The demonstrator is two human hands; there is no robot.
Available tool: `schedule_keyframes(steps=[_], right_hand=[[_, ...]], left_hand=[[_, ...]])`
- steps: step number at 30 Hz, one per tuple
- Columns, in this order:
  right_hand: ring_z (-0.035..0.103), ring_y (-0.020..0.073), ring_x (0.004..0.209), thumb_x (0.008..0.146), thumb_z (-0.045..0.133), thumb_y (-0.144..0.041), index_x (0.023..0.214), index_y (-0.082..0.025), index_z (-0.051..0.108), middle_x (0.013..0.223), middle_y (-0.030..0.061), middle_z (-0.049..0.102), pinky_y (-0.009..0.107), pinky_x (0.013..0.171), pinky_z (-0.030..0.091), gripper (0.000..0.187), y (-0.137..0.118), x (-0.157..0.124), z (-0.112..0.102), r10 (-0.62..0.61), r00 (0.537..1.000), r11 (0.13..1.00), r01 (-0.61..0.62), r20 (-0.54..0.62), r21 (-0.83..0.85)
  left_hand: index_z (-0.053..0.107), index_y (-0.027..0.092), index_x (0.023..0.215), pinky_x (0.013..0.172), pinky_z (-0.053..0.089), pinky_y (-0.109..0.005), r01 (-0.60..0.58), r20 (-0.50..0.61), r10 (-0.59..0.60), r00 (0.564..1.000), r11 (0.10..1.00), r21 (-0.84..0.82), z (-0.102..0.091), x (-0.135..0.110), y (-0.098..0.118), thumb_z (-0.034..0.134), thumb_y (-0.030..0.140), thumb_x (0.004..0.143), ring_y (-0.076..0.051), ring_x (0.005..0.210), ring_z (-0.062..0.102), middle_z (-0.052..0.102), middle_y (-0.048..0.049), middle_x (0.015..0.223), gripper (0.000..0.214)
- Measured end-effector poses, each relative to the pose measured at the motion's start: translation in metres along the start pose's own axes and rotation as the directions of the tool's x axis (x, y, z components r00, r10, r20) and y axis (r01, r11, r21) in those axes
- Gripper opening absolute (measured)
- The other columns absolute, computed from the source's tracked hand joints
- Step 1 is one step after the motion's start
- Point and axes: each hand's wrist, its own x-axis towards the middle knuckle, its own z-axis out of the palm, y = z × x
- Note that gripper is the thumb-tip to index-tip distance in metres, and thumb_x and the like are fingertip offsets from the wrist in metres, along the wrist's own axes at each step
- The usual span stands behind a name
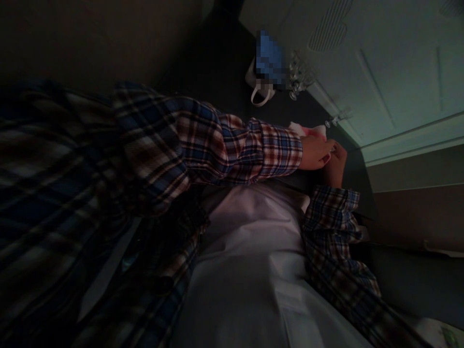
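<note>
My left hand (316, 152) reaches out from a plaid sleeve and closes its fingers on a small white and pink item (308, 130), perhaps a packet or cloth, at the edge of a dark surface (217, 72). My right hand (335, 166) comes up from below and meets the left hand, with its fingers curled against the same item. Both hands touch each other. The scene is dim, and what the item is cannot be made out.
A white mug (259, 89) with a blurred blue patch stands on the dark surface, next to some clear glassware (297, 77). A pale panelled door or cabinet (380, 72) fills the upper right. My white shirt and plaid jacket fill the lower view.
</note>
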Motion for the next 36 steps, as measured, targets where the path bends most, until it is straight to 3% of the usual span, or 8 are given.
schedule_keyframes(steps=[8, 14, 36], right_hand=[[0.029, -0.0002, 0.06, 0.063, 0.049, -0.028, 0.062, -0.009, 0.037, 0.061, -0.0026, 0.034, 0.016, 0.057, 0.023, 0.022, -0.0041, -0.0015, 0.0007, -0.013, 1.0, 1.0, 0.013, -0.002, 0.015], [0.029, 0.0002, 0.06, 0.062, 0.049, -0.029, 0.061, -0.009, 0.039, 0.06, -0.0025, 0.035, 0.016, 0.057, 0.023, 0.023, -0.0014, 0.0011, -0.0009, -0.016, 1.0, 0.999, 0.016, -0.011, -0.032], [0.029, 0.0, 0.06, 0.063, 0.049, -0.028, 0.061, -0.009, 0.037, 0.06, -0.0026, 0.034, 0.016, 0.057, 0.023, 0.023, -0.0031, -0.001, 0.0006, -0.001, 1.0, 1.0, 0.002, -0.012, 0.021]], left_hand=[[0.04, 0.008, 0.138, 0.091, 0.047, -0.034, 0.009, 0.0, -0.009, 1.0, 1.0, -0.016, 0.0001, 0.0006, 0.0006, 0.031, 0.028, 0.093, -0.022, 0.107, 0.06, 0.058, -0.0134, 0.119, 0.05], [0.041, 0.01, 0.136, 0.089, 0.047, -0.028, 0.004, -0.008, -0.004, 1.0, 1.0, 0.008, 0.0004, 0.0002, -0.0003, 0.03, 0.031, 0.094, -0.017, 0.105, 0.06, 0.058, -0.0117, 0.121, 0.049], [0.04, 0.008, 0.138, 0.091, 0.048, -0.033, 0.007, 0.003, -0.007, 1.0, 1.0, -0.01, -0.0015, -0.0008, 0.0009, 0.031, 0.031, 0.094, -0.022, 0.107, 0.059, 0.057, -0.0136, 0.121, 0.051]])
